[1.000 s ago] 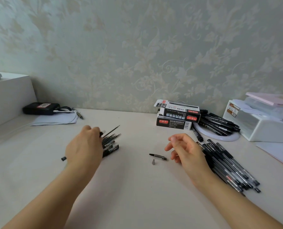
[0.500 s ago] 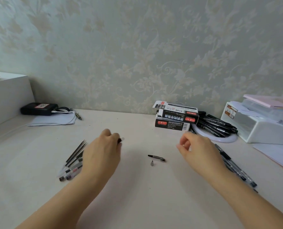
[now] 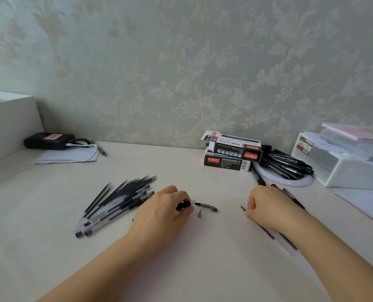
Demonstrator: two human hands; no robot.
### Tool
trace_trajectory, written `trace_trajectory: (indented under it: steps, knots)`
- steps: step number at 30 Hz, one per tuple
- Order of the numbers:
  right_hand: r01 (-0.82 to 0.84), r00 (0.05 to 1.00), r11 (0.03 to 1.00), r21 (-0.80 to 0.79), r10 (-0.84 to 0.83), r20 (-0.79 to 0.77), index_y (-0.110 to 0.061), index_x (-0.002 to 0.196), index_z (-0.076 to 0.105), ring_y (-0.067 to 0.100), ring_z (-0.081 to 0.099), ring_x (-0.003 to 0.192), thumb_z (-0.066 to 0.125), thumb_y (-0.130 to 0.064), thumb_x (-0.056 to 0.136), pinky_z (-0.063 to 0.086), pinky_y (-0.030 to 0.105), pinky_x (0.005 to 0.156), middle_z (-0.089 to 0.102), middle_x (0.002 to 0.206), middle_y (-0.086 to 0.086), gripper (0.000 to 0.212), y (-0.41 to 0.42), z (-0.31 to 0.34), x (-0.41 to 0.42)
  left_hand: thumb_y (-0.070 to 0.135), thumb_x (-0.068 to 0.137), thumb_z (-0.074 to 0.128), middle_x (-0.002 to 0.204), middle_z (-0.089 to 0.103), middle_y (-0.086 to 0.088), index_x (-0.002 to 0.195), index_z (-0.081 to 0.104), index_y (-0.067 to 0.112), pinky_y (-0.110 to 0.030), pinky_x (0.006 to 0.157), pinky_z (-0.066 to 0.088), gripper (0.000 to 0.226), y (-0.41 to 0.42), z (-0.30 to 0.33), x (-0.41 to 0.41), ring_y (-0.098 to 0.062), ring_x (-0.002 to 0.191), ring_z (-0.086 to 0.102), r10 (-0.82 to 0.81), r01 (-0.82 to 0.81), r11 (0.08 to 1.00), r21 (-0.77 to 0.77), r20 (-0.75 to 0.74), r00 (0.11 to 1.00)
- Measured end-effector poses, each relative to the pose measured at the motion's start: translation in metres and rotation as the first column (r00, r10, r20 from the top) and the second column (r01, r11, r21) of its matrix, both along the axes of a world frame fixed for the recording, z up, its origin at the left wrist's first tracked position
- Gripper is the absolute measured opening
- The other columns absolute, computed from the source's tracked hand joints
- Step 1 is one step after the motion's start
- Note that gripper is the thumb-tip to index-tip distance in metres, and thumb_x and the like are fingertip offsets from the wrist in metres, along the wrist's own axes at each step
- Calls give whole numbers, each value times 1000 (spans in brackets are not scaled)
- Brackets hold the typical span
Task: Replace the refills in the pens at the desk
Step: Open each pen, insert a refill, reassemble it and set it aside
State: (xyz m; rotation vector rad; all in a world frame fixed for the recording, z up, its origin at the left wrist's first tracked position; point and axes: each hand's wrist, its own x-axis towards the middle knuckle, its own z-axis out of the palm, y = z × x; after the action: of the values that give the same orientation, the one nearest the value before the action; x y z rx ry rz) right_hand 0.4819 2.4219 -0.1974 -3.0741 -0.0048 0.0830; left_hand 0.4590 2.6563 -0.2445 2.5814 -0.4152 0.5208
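Pen barrel gripped in left hand, refill pinched by right hand

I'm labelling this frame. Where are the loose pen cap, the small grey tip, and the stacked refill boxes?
pen cap (image 3: 207, 207), head view, middle of its black body.
grey tip (image 3: 199, 214), head view, its centre.
refill boxes (image 3: 227, 164), head view, lower box's front face.

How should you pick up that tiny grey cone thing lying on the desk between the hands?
Pinch the small grey cone tip across its wider base, coming straight down from above with thumb and forefinger. It looks narrower toward the far end, so the base probably gives more to hold, and the desk around it is free; only the pen cap lies just behind it.
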Motion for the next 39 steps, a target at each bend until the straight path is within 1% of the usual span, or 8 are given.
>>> trace_trajectory:
  steps: [4, 6, 8, 12, 15, 19, 22, 39]
  knots:
    - [-44, 998, 999, -2, 44, -52, -15, 76, 42, 23, 49, 79, 44, -22, 94, 34, 27, 53, 49, 80, 1, 20, 9, -6, -1, 54, 94, 43, 93, 48, 23, 107, 48, 42, -21, 61, 42, 18, -3, -1, -3, 7, 74, 50, -97, 97, 994, -46, -9, 995]
    - [-38, 999, 985, 171, 38, -1, -10, 88, 46, 20, 53, 79, 42, -25, 97, 37, 25, 54, 56, 87, 1, 17, 10, -7, 3, 51, 96, 42, 91, 49, 25, 106, 45, 41, -19, 57, 36, 14, -4, -1, -4, 9, 74, 49, -140, 140, 988, -64, -2, 990]
    - [-44, 999, 876, 481, 28, 39, -12, 97, 52, 12, 57, 70, 44, -24, 98, 43, 27, 58, 66, 87, -2, 14, 12, -7, 6, 47, 97, 41, 90, 51, 20, 102, 46, 39, -23, 58, 37, 10, -4, -1, -2, 7, 73, 48, -158, 158, 985, -74, 5, 987]
    - [-19, 999, 273, 962, 46, 7, -8, 108, 56, 4, 50, 50, 52, -8, 99, 43, 19, 50, 68, 71, -2, 10, 27, -17, 4, 42, 98, 42, 91, 53, 18, 104, 49, 40, -21, 62, 40, 9, -3, -5, 2, 5, 75, 49, -153, 153, 982, -111, 14, 988]
    - [27, 1000, -134, 991, 14, -26, -3, 107, 59, 9, 59, 59, 50, -2, 99, 51, 18, 54, 68, 74, 5, 12, 34, -28, 2, 39, 99, 45, 90, 54, 20, 109, 51, 44, -18, 59, 37, 13, -2, -8, 6, 1, 70, 51, -142, 142, 980, -141, 7, 990]
    - [36, 993, -414, 909, -84, -77, -7, 89, 56, 11, 67, 60, 43, -6, 103, 56, 19, 56, 70, 76, 10, 18, 34, -35, 4, 40, 98, 46, 89, 56, 21, 106, 50, 46, -18, 57, 34, 12, -2, -11, 9, 0, 67, 52, -129, 126, 979, -160, -14, 991]
    - [17, 989, -474, 880, -121, -84, -8, 88, 54, 13, 68, 62, 43, -7, 103, 56, 21, 56, 72, 75, 10, 19, 34, -37, 6, 39, 97, 47, 88, 56, 21, 104, 51, 47, -18, 57, 33, 11, -2, -13, 10, 0, 65, 52, -127, 119, 974, -191, -30, 991]
    - [-22, 995, -441, 897, -101, -25, -6, 89, 57, 14, 69, 69, 49, -8, 100, 57, 20, 61, 71, 82, 12, 14, 32, -43, 7, 34, 96, 52, 88, 59, 22, 103, 54, 44, -12, 53, 31, 13, -4, -9, 9, -4, 59, 50, -180, 167, 953, -251, -31, 983]
